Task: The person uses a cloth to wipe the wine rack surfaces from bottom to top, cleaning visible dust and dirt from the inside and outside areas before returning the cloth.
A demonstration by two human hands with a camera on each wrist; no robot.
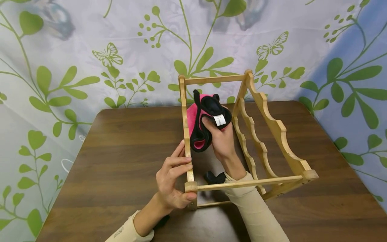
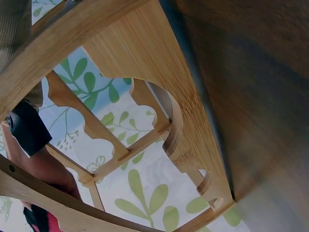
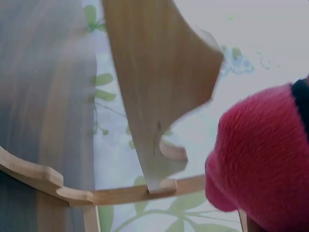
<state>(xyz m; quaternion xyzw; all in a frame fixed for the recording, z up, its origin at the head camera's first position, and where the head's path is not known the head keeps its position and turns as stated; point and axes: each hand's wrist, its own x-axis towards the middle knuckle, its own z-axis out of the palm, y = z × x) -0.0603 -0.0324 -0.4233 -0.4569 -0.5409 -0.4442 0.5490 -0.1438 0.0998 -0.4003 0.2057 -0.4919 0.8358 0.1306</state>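
Note:
A light wooden rack (image 1: 281, 134) with scalloped rails stands on the table, tilted in the head view. My left hand (image 1: 173, 178) holds its left rail near the front corner, fingers on the rail and thumb by the corner block. Inside the frame, my right hand (image 1: 222, 137) grips a folded pink cloth (image 1: 211, 117) with black edging and a white label, thumb pressed on its near side. The cloth's fuzzy pink face (image 3: 260, 154) fills the right side of the right wrist view. Close to the left wrist camera, a scalloped rail (image 2: 169, 96) hides part of the right hand.
The rack stands on a dark brown wooden table (image 1: 127, 144). Behind it hangs a pale curtain (image 1: 127, 40) printed with green leaves and butterflies. The rack's front crossbar (image 1: 248, 183) passes over my right forearm. A black object (image 1: 214, 178) sits at the right wrist.

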